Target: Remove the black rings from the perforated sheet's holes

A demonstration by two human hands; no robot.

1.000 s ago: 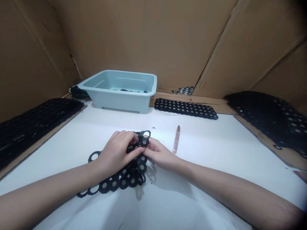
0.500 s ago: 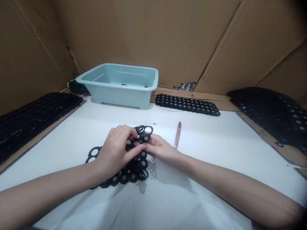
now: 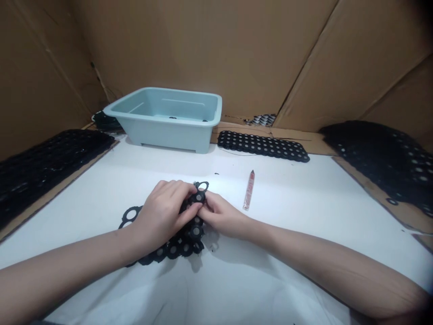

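A black sheet of joined rings with pale round centres lies under and between my hands, its right side lifted off the white table. Over it from the left, my left hand pinches the upper right part between thumb and fingers. At the sheet's right edge, my right hand is closed on the same part, fingertips close to the left thumb. Both sets of fingertips partly hide the rings they hold. One open ring sticks up above the fingers.
A light blue basin with a few small dark pieces inside stands at the back. Right of it lies another ringed sheet. A red-and-clear pointed tool rests on the white table. Black sheets are piled left and right.
Both hands have drawn closer together at the sheet's upper right corner. That corner has been turned, so fewer rings show between the fingers.
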